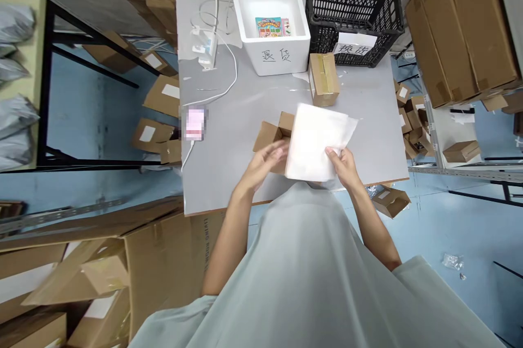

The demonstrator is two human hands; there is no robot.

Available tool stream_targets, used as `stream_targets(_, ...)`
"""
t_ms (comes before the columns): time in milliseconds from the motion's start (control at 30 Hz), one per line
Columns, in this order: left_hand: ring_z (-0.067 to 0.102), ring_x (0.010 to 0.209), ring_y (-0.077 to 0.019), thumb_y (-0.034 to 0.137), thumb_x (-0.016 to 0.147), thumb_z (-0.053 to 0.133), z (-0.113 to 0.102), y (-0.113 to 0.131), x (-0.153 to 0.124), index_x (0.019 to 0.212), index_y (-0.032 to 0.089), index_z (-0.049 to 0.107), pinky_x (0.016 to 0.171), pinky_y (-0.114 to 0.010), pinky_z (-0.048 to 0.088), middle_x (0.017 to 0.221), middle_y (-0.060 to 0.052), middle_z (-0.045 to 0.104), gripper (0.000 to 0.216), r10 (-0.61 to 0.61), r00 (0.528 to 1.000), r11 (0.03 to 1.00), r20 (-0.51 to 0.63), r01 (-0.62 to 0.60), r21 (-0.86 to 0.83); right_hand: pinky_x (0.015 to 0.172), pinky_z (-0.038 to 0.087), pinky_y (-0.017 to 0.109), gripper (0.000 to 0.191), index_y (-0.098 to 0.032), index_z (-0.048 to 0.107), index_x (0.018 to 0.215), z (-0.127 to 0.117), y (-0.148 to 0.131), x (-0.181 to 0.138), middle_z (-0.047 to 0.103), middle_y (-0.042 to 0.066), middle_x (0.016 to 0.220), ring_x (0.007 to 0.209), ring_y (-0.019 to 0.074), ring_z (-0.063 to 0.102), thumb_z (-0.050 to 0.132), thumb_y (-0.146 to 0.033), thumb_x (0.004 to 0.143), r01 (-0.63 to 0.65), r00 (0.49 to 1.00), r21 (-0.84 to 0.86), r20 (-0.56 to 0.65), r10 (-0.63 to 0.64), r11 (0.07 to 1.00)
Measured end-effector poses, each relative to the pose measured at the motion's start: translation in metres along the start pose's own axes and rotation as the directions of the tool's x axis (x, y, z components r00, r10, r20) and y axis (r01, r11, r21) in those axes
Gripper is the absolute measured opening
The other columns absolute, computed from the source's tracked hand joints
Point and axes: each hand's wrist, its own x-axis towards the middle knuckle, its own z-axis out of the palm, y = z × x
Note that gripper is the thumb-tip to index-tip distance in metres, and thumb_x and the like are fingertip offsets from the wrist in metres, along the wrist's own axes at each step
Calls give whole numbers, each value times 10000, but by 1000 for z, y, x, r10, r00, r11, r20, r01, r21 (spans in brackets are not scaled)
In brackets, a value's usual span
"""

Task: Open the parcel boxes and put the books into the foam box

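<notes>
A white flat packet [312, 138], like a folded cloth in a clear bag, is held above an opened small cardboard box [272, 135] on the grey table [229, 135]. My right hand [345, 165] pinches the packet's near right corner. My left hand [267, 160] is at the packet's left edge, over the box, with fingers curled; motion blurs it. The box's flaps stand open and the packet hides most of its inside.
A sealed small carton [323, 78] stands behind. A white foam bin [269, 10] with a colourful item and a black plastic crate [353, 10] sit at the far edge. A phone [195, 123] on a white cable lies left. Cardboard boxes crowd the floor all around.
</notes>
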Motion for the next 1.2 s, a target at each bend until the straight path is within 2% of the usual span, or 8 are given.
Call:
stream_targets(100,786,1117,-328,793,864,821,6,-17,-7,1337,177,807,978,-447,648,1226,-173,832,778,-162,968,972,192,190,-137,1149,599,457,695,-214,760,1303,7,14,-4,827,127,1330,1316,331,744,767,-786,907,-95,995,85,-1,96,992)
stream_targets(267,778,1063,-301,782,721,931,23,-47,-10,1105,182,826,977,-426,630,1093,-124,859,720,-247,962,960,115,259,-106,1103,622,472,760,-198,729,1253,18,54,-3,816,154,1342,1247,333,772,809,-815,817,-205,977,112,-30,209,972)
stream_targets(433,780,1083,-288,813,642,948,35,-78,-9,1066,203,773,953,-423,625,1137,-107,856,763,-422,897,887,135,439,-143,1086,623,470,761,-178,713,1231,16,76,0,819,167,1314,1220,330,773,781,-820,827,-211,975,57,-53,214,976)
stream_targets(633,761,1213,-293,728,688,965,77,-95,10,1159,207,733,1082,-441,584,1237,-136,840,740,-362,928,874,87,371,-315,1166,579,471,739,-210,729,1271,2,73,16,813,146,1341,1313,328,738,707,-836,879,-116,990,-25,-84,113,993)
stream_targets(800,750,1257,-309,754,731,933,92,-76,21,1245,223,701,980,-404,624,1362,-145,798,774,-343,929,869,138,369,-329,1193,558,496,716,-218,746,1297,-17,53,24,816,140,1331,1344,336,729,684,-823,919,-73,992,-20,-103,71,997)
stream_targets(900,753,1258,-323,728,760,939,80,-52,12,1278,211,731,955,-384,636,1376,-153,797,761,-277,948,898,157,313,-309,1135,602,484,708,-234,758,1314,-23,35,16,828,123,1310,1313,338,749,690,-824,930,-115,992,27,-58,116,993)
stream_targets(1000,753,1290,-338,699,815,918,61,-26,1,1329,205,764,1031,-413,639,1345,-147,816,730,-198,972,910,128,231,-345,1111,621,451,688,-230,782,1285,-17,20,4,839,106,1281,1286,327,761,722,-815,927,-140,990,96,5,140,986)
stream_targets(1200,801,1212,-351,608,757,998,34,-5,-10,1285,173,806,1057,-459,659,1266,-142,850,710,-217,976,895,9,203,-398,1030,632,407,671,-237,824,1128,9,14,-4,860,51,1113,1125,301,779,702,-860,911,-146,985,102,104,135,984)
